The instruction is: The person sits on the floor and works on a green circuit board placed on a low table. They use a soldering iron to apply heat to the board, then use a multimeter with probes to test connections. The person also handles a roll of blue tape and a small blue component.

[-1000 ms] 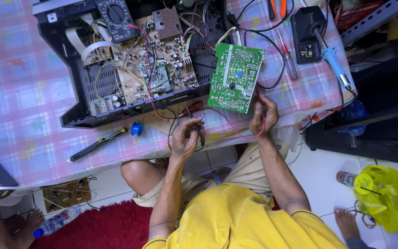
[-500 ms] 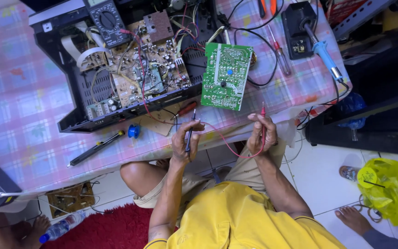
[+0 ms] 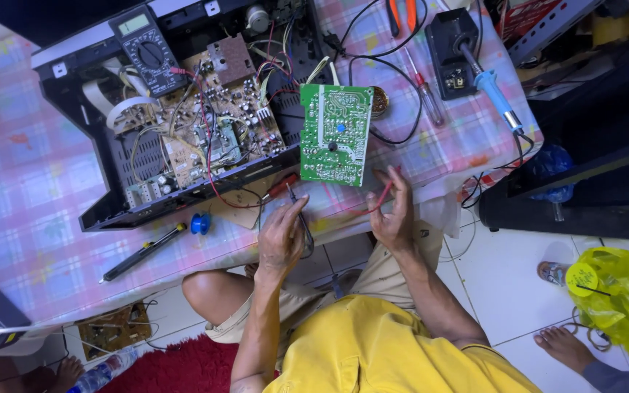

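Checked cloth covers the surface (image 3: 30,189). Just beyond both hands stands the green circuit board (image 3: 335,134). Left hand (image 3: 282,236) grips a black probe (image 3: 294,198); right hand (image 3: 393,215) seemingly pinches a red probe (image 3: 383,195).

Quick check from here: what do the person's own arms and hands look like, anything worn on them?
Both hands, left hand and right hand, are bare: no gloves, rings or a watch that I can make out. The forearms are uncovered as well. A yellow short-sleeved shirt covers the shoulders, with beige shorts below.

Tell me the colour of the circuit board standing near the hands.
Green circuit board, seen in the head view.
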